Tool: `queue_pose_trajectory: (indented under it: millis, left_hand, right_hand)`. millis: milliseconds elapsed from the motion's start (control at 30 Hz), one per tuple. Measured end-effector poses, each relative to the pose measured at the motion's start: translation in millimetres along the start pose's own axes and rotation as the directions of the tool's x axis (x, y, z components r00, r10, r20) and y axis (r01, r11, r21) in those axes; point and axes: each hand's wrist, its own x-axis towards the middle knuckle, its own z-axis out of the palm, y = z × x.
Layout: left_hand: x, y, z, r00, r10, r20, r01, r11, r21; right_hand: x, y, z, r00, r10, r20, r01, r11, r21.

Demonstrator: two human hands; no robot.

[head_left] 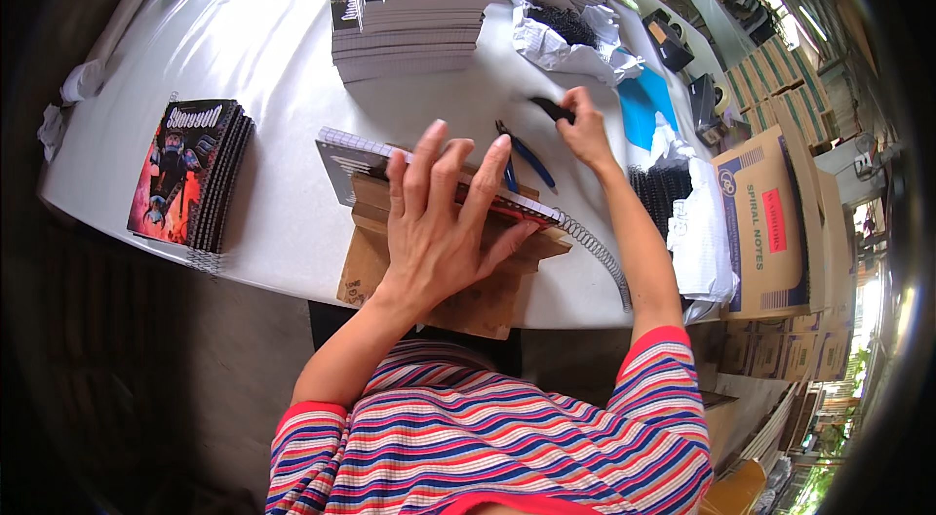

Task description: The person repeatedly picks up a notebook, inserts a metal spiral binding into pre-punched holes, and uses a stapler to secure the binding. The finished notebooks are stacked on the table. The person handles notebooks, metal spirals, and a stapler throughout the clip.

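Note:
A notebook [346,174] stands tilted on a brown cardboard-like stand [468,296] at the table's near edge. Spread fingers of my left hand [429,222] lie across the notebook and press on it, with the thumb along its lower edge. From the notebook's right end a loose spiral coil [600,257] curves down toward the table edge. My right hand [585,130] is closed around a black-handled tool [552,109]; its far end is blurred, so I cannot tell its kind. Between the hands lie blue-handled pliers [528,162], partly behind the notebook.
Spiral-bound notebooks [190,174] are piled at the left; a tall notebook stack [409,32] stands at the back. Black coils [565,25] rest in white paper behind my right hand, and more black coils [651,198] lie by my right forearm. A cardboard box [765,227] stands at the right.

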Motion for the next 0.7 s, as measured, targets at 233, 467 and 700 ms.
queue_pose_trajectory:
  millis: [233, 467, 700]
  left_hand:
    - [-5, -4, -2, 1.000, 0.013, 0.021, -0.010, 0.993, -0.120]
    - [-10, -5, -2, 0.999, 0.014, 0.040, -0.009, 0.993, -0.121]
    - [-11, -6, -2, 0.999, 0.036, 0.040, -0.031, 0.990, -0.139]
  right_hand:
    - [-73, -125, -30, 0.748, -0.663, 0.037, 0.164, 0.238, 0.957]
    - [-65, -124, -27, 0.646, -0.747, 0.157, 0.160, 0.334, 0.929]
    - [-59, -127, -20, 0.574, -0.818, 0.046, 0.247, 0.227, 0.942]
